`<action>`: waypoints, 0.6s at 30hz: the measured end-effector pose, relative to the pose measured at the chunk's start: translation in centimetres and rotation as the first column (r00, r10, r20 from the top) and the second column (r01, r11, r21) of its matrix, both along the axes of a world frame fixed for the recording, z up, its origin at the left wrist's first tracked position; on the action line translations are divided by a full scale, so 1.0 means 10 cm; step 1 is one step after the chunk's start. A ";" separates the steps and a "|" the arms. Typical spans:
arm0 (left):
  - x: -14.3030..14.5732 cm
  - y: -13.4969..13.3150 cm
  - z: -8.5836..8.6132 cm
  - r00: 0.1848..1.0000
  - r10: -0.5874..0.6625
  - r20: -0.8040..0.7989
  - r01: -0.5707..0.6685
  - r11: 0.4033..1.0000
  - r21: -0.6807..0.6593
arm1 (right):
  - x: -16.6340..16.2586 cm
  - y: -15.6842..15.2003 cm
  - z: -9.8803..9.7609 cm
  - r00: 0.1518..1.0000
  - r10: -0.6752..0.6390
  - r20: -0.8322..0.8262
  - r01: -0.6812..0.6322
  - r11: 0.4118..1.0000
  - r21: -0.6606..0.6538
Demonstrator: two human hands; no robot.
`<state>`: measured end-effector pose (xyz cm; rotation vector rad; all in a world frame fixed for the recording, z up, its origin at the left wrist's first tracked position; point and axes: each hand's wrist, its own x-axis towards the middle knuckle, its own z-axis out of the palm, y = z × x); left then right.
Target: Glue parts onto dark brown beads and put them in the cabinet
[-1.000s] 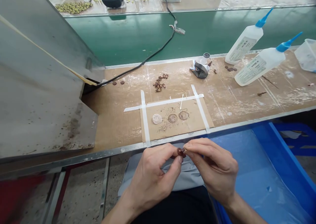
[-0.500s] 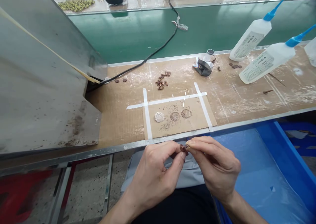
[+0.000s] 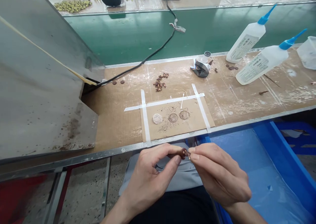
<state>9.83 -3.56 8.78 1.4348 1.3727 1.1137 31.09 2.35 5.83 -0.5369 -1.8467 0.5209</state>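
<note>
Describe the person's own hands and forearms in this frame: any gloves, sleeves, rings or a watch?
The left hand and right hand are both bare, with no gloves. No ring, watch or wristband shows. The forearms are uncovered to the frame's lower edge, so no sleeve is visible. Fingernails look short and unpainted.

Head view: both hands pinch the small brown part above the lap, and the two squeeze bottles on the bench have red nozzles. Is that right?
Not quite. The head view shows the two squeeze bottles with blue nozzles, not red. The rest stands: the left hand and the right hand both pinch the small brown part above the lap, in front of the bench.
</note>
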 end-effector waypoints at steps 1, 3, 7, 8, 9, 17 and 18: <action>0.01 0.00 0.01 1.000 -0.004 0.006 0.004 1.000 0.016 | 0.03 0.00 0.00 1.000 0.009 0.022 -0.010 0.999 0.049; 0.03 0.00 0.03 1.000 -0.022 0.006 0.022 0.997 0.067 | 0.11 0.00 0.00 0.997 0.037 0.073 -0.046 0.992 0.116; 0.06 0.01 0.06 0.999 -0.039 -0.034 0.044 0.982 0.183 | 0.22 -0.02 -0.01 0.989 0.081 0.123 -0.097 0.986 0.133; 0.07 0.02 0.06 0.998 -0.043 -0.041 0.051 0.978 0.204 | 0.22 -0.02 -0.01 0.990 0.080 0.115 -0.094 0.987 0.127; 0.07 0.02 0.07 0.998 -0.049 -0.046 0.058 0.974 0.218 | 0.21 -0.01 -0.01 0.992 0.077 0.103 -0.089 0.988 0.124; 0.04 0.08 -0.01 0.980 -0.068 -0.188 0.098 0.984 0.152 | 0.19 -0.01 -0.02 0.995 -0.074 -0.065 0.074 0.997 -0.006; 0.01 0.06 -0.05 0.974 -0.057 -0.221 0.086 0.989 0.123 | 0.30 -0.02 -0.06 0.991 -0.126 -0.054 0.124 0.991 -0.045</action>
